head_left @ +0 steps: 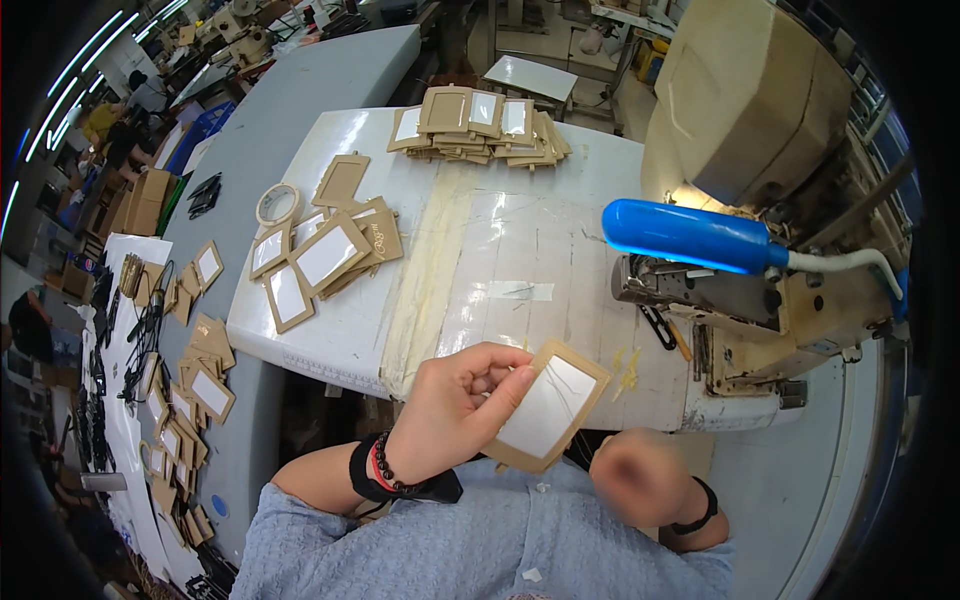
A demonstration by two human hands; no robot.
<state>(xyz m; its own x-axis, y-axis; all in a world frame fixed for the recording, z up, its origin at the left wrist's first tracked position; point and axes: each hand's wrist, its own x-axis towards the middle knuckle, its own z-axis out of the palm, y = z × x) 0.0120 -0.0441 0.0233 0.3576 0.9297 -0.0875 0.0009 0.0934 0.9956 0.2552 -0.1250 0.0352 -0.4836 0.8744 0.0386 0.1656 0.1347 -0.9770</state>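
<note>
- Left hand [450,405] has the holder [550,408] pinched by its left edge, fingers closed on it; it's tilted in front of the shirt [430,545].
- I'd keep that thumb on the rim, so the window [538,420] doesn't smudge.
- Thin dark lines cross it, maybe threads; check before tugging.
- Right hand [640,478]'s just beside it, too blurred to tell its grip.

Left of the matt-painted sewing machine [765,105], the held tan card holder [583,374] looks smooth and matt, its window [535,415] like glossy plastic.
</note>
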